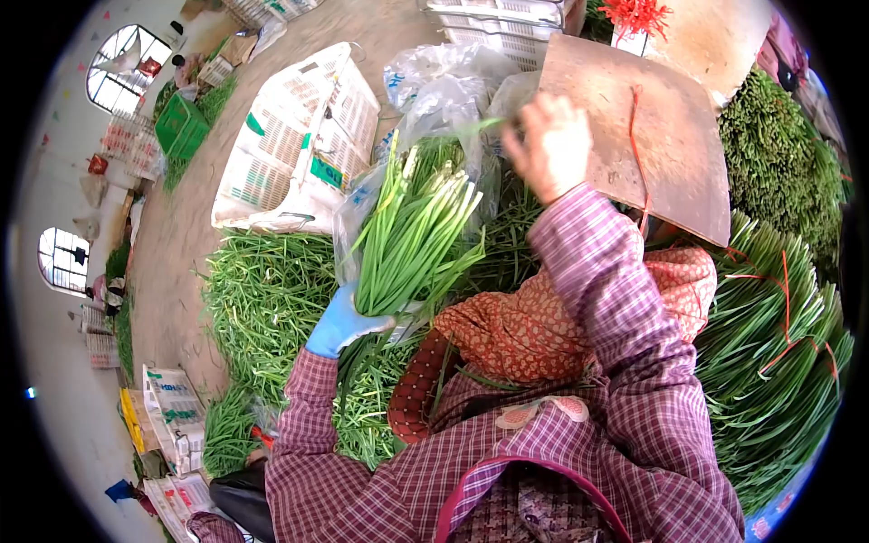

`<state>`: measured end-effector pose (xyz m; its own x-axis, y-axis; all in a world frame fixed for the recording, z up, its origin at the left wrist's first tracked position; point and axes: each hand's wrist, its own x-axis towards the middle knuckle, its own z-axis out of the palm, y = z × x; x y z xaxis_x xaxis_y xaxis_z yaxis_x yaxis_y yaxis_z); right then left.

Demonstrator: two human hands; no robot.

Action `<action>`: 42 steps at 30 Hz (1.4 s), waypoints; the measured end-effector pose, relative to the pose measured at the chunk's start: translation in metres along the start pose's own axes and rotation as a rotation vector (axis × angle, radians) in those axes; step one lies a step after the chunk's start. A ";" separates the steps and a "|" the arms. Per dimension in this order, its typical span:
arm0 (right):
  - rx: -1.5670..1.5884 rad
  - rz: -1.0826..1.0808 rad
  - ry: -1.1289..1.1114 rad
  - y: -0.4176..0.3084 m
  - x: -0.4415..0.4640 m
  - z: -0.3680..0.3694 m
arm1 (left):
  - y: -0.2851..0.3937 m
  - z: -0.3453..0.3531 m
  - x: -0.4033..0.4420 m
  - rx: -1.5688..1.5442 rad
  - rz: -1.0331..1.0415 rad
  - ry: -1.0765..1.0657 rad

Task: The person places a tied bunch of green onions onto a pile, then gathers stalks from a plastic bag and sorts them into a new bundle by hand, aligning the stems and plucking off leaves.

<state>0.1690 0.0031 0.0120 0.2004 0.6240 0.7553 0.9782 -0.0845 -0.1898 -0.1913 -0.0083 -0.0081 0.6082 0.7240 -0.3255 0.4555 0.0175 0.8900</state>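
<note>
One bunch (412, 244), no tie visible: our left hand (342, 324) is clasping it beside a loose heap (262, 299), apparently unsorted. Right hand (556, 149): we are holding it apart, grip blurred. Bundles (756, 398), red-banded, apparently finished, are lying rightward.

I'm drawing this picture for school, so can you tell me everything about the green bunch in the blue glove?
The green bunch is many long, slender, fresh-looking stalks, bright green with paler, whitish ends. Those uneven ends point away from the person, fanning out a little. The left grip, in a blue glove, holds it nearer the other end. No tie shows around it. Clear plastic lies close by; whether they touch, I can't tell.
</note>
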 end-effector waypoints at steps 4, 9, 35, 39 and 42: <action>-0.172 0.049 -0.177 0.052 0.005 -0.011 | -0.013 -0.010 -0.005 0.092 0.032 0.071; 0.269 -0.074 -0.267 -0.021 -0.001 -0.027 | -0.018 -0.012 0.002 0.260 0.113 0.134; -0.143 0.162 -0.322 0.061 -0.007 -0.013 | 0.015 -0.031 -0.002 1.241 0.144 0.590; 0.036 0.067 -0.385 0.035 -0.009 -0.027 | 0.015 -0.042 0.002 1.457 0.175 0.628; 0.269 -0.051 -0.391 -0.012 0.009 -0.038 | 0.028 -0.039 0.005 1.550 0.221 0.618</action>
<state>0.1616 -0.0201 0.0452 0.0666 0.8718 0.4852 0.9269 0.1260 -0.3536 -0.2005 0.0223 0.0278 0.5862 0.7695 0.2535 0.7962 -0.4893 -0.3559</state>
